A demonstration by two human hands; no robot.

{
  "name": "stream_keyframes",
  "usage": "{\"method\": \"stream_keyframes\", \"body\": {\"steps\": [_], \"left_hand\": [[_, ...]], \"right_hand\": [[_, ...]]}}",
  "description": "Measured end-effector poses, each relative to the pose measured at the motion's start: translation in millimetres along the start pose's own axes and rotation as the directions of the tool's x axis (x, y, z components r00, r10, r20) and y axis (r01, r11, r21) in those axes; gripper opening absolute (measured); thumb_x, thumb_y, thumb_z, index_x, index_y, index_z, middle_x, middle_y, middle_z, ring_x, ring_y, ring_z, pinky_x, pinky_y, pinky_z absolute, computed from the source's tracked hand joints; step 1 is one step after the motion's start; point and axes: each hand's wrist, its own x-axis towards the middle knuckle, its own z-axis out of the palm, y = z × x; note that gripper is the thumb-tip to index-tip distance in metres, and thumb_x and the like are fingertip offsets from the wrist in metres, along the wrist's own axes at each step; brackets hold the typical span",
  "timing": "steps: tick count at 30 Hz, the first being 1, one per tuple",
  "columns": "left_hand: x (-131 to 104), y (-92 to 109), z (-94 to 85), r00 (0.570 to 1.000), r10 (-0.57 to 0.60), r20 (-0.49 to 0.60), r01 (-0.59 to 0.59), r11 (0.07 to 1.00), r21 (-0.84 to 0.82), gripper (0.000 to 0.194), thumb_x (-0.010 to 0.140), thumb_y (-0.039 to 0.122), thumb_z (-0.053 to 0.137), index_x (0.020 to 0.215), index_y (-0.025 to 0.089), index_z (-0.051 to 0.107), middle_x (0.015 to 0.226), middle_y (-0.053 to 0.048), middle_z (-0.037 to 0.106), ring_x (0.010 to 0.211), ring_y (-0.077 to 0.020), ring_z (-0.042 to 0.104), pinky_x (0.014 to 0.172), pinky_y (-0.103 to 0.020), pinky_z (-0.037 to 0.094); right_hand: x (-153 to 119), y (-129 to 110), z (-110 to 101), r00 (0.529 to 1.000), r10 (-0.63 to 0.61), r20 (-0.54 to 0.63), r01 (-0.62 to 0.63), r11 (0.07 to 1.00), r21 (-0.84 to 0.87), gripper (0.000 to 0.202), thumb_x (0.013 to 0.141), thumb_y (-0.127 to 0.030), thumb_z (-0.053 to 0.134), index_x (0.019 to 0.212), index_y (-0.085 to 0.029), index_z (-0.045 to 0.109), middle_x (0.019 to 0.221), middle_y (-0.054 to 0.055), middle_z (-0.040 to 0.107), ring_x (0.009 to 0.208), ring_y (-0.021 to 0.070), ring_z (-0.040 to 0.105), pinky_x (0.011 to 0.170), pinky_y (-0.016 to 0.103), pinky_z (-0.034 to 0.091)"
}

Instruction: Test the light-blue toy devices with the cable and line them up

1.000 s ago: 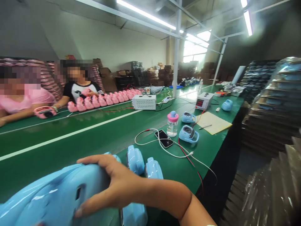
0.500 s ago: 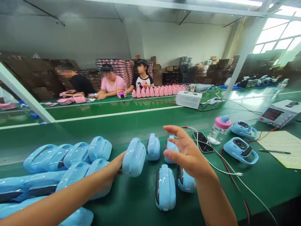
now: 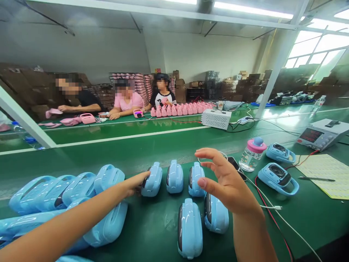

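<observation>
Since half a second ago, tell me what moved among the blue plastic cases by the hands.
The left hand has set the light-blue plastic case down upright at the left end of the row on the green bench, fingertips still touching it. The right hand still hovers open above the cases, holding nothing. The water bottle and blue speakers stayed put.

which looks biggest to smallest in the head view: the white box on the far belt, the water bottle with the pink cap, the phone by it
1. white box
2. water bottle
3. phone, mostly hidden behind the right hand, so its rank is unsure

The box lies farther from the camera, so it is likely larger still.
</observation>
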Motion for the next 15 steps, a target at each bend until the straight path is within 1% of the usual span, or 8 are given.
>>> {"method": "stream_keyframes", "body": {"steps": [2, 4, 6, 10, 13, 15], "left_hand": [[-1.1, 1.1, -4.7, 0.993, -0.117, 0.008, 0.117, 0.993, -0.003, 0.043, 0.06, 0.057, 0.066, 0.054, 0.019, 0.045, 0.054, -0.003, 0.049, 0.053, -0.0187, 0.049, 0.051, -0.03, 0.041], [-1.4, 2.4, -9.0, 0.984, -0.176, 0.006, 0.176, 0.984, -0.017, 0.038, 0.064, 0.05, 0.063, 0.056, 0.019, 0.044, 0.056, -0.003, 0.049, 0.054, -0.0181, 0.049, 0.052, -0.029, 0.04], [-0.7, 3.9, -12.4, 0.979, -0.206, -0.002, 0.206, 0.978, -0.025, 0.033, 0.067, 0.046, 0.061, 0.057, 0.019, 0.044, 0.057, -0.004, 0.05, 0.055, -0.0188, 0.048, 0.052, -0.029, 0.039], [-0.2, 7.5, -16.7, 0.97, -0.244, 0.015, 0.244, 0.97, -0.014, 0.024, 0.071, 0.038, 0.056, 0.06, 0.017, 0.049, 0.066, -0.01, 0.057, 0.061, -0.0223, 0.053, 0.057, -0.033, 0.042], [-0.6, 10.6, -19.1, 0.964, -0.264, 0.038, 0.263, 0.964, 0.026, 0.019, 0.07, 0.034, 0.056, 0.062, 0.017, 0.054, 0.068, -0.014, 0.058, 0.061, -0.0261, 0.054, 0.057, -0.039, 0.043], [0.6, 12.7, -20.8, 0.961, -0.271, 0.052, 0.269, 0.962, 0.041, 0.018, 0.068, 0.033, 0.057, 0.062, 0.016, 0.056, 0.069, -0.017, 0.059, 0.062, -0.029, 0.054, 0.058, -0.044, 0.044]], "right_hand": [[0.7, -0.6, 0.1, 1.0, -0.001, 0.017, 0.001, 1.0, -0.019, 0.039, 0.085, -0.033, 0.065, 0.123, -0.032, 0.052, 0.129, 0.003, 0.048, 0.123, 0.0228, 0.043, 0.1, 0.038, 0.041], [1.6, -0.5, 0.5, 1.0, 0.003, 0.023, -0.002, 0.999, -0.04, 0.039, 0.086, -0.033, 0.065, 0.122, -0.032, 0.052, 0.128, 0.003, 0.048, 0.123, 0.0228, 0.043, 0.1, 0.038, 0.042], [2.2, 0.0, 1.4, 1.0, 0.012, 0.028, -0.01, 0.998, -0.063, 0.038, 0.086, -0.032, 0.064, 0.122, -0.032, 0.052, 0.127, 0.003, 0.049, 0.122, 0.0226, 0.044, 0.1, 0.039, 0.041], [1.2, 0.7, 7.8, 0.998, 0.045, 0.052, -0.04, 0.993, -0.109, 0.036, 0.086, -0.034, 0.064, 0.121, -0.031, 0.053, 0.123, 0.003, 0.053, 0.118, 0.0222, 0.048, 0.1, 0.04, 0.041], [2.9, 4.4, 19.1, 0.99, 0.089, 0.107, -0.075, 0.988, -0.132, 0.036, 0.085, -0.035, 0.063, 0.119, -0.028, 0.054, 0.121, 0.005, 0.055, 0.116, 0.023, 0.049, 0.099, 0.041, 0.04], [10.1, 11.0, 29.9, 0.978, 0.147, 0.145, -0.128, 0.983, -0.132, 0.038, 0.083, -0.035, 0.064, 0.118, -0.025, 0.055, 0.119, 0.006, 0.055, 0.114, 0.0237, 0.05, 0.099, 0.043, 0.04]]}}
